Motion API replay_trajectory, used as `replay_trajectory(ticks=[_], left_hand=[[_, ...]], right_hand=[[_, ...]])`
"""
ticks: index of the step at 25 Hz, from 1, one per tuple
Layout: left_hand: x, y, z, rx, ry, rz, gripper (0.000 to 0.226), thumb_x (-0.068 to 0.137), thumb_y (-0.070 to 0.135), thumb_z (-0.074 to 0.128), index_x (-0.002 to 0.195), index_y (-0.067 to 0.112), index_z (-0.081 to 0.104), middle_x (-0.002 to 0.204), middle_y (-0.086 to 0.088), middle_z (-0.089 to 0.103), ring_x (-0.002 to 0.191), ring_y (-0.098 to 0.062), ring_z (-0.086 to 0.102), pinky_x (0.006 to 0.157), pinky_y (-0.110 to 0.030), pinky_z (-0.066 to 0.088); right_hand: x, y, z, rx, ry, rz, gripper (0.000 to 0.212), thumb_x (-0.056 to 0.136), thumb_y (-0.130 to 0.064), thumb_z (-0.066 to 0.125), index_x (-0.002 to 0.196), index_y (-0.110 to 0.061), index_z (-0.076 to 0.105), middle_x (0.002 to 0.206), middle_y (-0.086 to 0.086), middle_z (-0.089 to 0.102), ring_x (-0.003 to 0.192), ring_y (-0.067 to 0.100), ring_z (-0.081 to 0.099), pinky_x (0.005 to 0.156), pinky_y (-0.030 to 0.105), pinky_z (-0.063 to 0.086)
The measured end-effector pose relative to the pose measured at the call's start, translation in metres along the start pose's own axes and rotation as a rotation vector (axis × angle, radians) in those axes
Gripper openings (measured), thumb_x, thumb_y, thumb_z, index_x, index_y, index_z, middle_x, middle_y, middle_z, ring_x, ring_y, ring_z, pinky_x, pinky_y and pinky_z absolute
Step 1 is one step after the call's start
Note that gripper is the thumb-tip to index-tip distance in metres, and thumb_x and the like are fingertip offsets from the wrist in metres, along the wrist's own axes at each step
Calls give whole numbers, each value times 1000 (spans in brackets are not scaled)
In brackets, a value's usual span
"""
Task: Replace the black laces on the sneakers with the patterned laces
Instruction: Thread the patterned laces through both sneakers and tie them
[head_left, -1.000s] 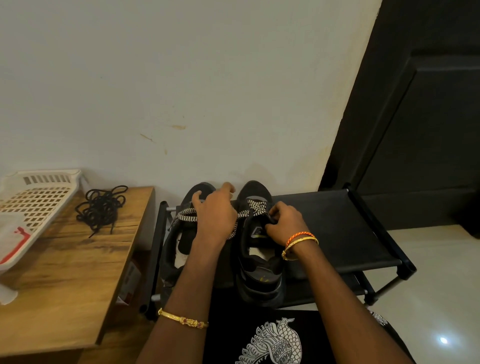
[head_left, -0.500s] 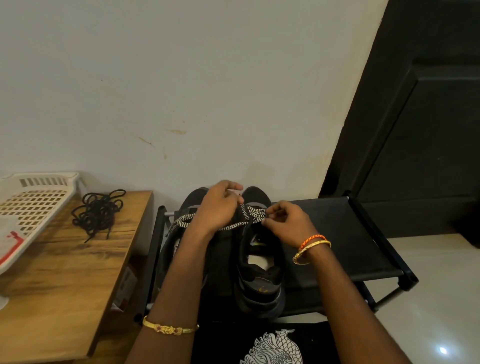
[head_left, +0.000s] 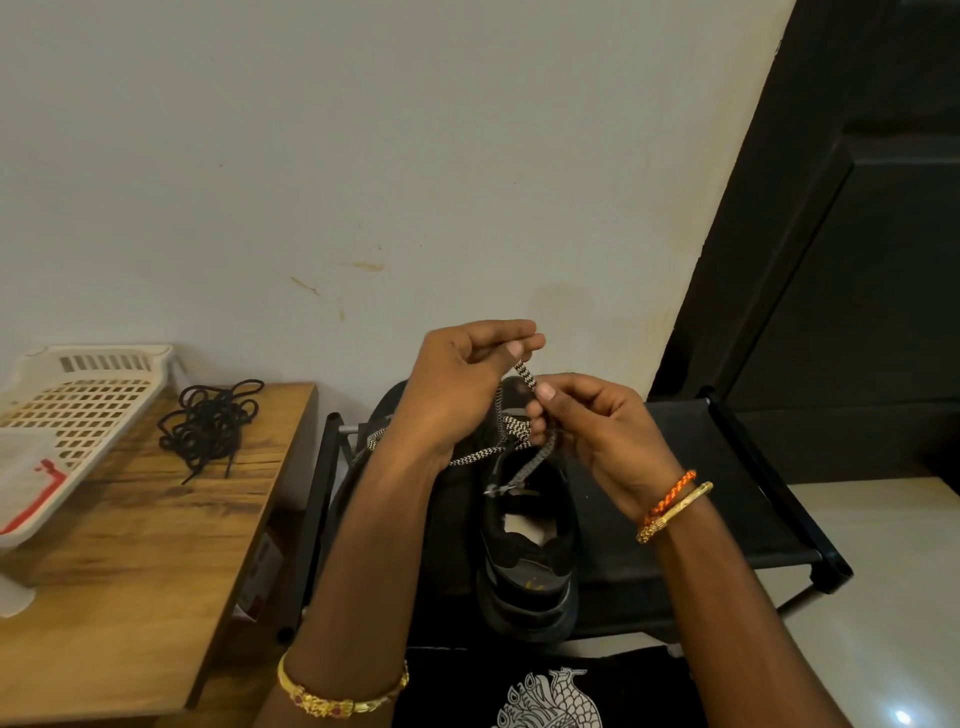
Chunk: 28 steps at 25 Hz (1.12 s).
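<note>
Pale wall (head_left: 311, 156) backs a black rack (head_left: 727, 493) where a black sneaker (head_left: 530, 571) sits, toe to the wall. Above it, the left hand (head_left: 457, 395) pinches a patterned lace (head_left: 524, 375) between thumb and fingers, and the right hand (head_left: 597, 431) pinches the same lace just below; the lace runs down to the sneaker's eyelets. Black laces (head_left: 210, 423) lie heaped on a wooden table (head_left: 130, 571) beside a white basket (head_left: 72, 410).
</note>
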<state>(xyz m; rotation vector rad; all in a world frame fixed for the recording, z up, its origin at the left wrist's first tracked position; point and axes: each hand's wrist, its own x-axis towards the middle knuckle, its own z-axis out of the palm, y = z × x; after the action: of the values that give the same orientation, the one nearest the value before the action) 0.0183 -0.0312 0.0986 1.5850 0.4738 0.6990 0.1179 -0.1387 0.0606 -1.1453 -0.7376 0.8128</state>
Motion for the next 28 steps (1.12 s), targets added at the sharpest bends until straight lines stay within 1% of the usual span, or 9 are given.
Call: replay_trajectory(ticks=[3,6,11,15,19,22,24,26,28], left_hand=[[5,-16,-4,-200,168,-76,20,92,-3,54,105,4,67,99,-7,72,88,-12,71,79,-18,55],[7,-35,-10,-298,321,-168,19,93,-3,53,105,3,66,94,-6,72,82,-11,71,81,-23,57],[10,-52,-17,-401,454,-226,17,92,-4,54,105,1,64,92,-8,70,81,-11,70,80,-23,57],[13,-61,-19,-389,519,-226,18,92,-4,55,108,-1,64,95,-11,70,86,-15,69,77,-20,57],[14,-69,-22,-340,539,-216,20,92,-3,55,110,-2,63,94,-9,70,85,-13,69,75,-17,56],[12,-71,-23,-282,562,-205,17,91,-1,58,106,2,65,92,-9,72,85,-14,70,76,-19,57],[10,-72,-24,-106,591,-202,17,90,3,60,106,8,65,95,-10,72,84,-16,70,75,-22,55],[5,-71,-23,344,597,-244,31,91,11,59,121,12,58,106,-10,66,92,-19,63,74,-24,51],[-1,-68,-16,734,586,-233,50,90,20,59,137,15,45,125,-12,48,111,-26,51,89,-36,48]], right_hand=[[2,2,-17,-38,102,65,11,86,-6,58,91,-4,68,67,1,66,56,5,55,55,18,51],[5,6,-33,-99,219,159,8,85,-3,62,83,-5,70,65,2,66,55,6,54,51,16,50],[10,12,-47,-152,366,209,7,80,0,67,77,-6,69,71,7,62,61,10,55,52,16,52],[14,17,-50,-146,356,223,13,83,6,62,84,-4,69,78,8,66,67,13,60,57,18,56],[15,22,-49,-278,339,229,9,84,7,61,89,3,67,73,9,67,55,7,64,54,16,55],[15,23,-50,-337,303,221,7,85,4,61,89,1,67,70,6,66,57,7,62,53,16,54],[14,24,-50,-353,288,207,9,86,3,60,90,0,68,72,5,65,63,10,60,53,15,53],[13,24,-48,-383,271,202,11,88,4,57,92,2,67,73,5,63,67,11,59,53,14,52],[12,24,-45,-449,245,196,13,90,2,56,89,-4,68,74,4,61,69,11,58,53,12,52]])
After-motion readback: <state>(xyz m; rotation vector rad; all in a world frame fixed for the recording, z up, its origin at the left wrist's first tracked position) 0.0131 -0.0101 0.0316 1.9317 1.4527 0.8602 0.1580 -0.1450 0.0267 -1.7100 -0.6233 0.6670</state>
